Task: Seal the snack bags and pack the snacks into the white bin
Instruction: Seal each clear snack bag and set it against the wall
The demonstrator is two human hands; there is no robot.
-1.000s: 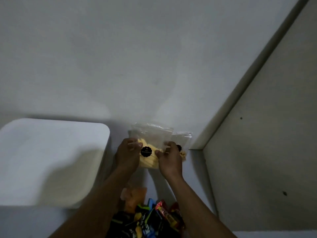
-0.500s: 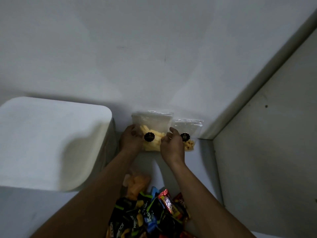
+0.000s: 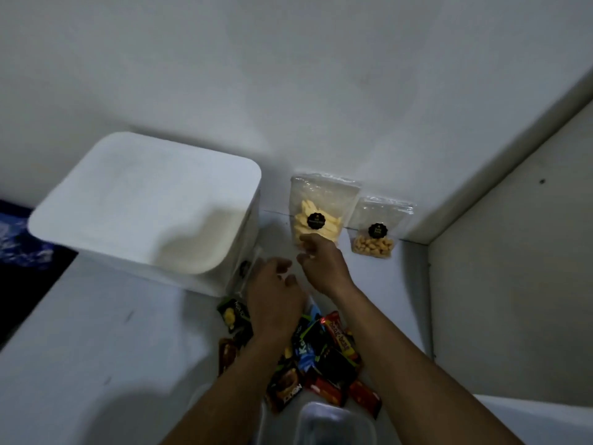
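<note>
Leaving chip bag (image 3: 321, 210) upright, hands (image 3: 276, 297) withdrawn

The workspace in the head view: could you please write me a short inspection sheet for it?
Surface: pale tabletop, dimly lit.
Job's things: white bin at left, nothing seen inside; larger clear bag of pale yellow strips and smaller clear bag of nuts, upright against the wall; whether they are sealed cannot be told.
Clutter: pile of small wrapped snacks at the near edge; clear plastic container in front of it.
Grippers: left hand open above the pile; right hand open at the larger bag's base, contact unclear.
Cables: nothing seen.
Surroundings: white wall, pale side panel at right, dark patterned area at far left.
</note>
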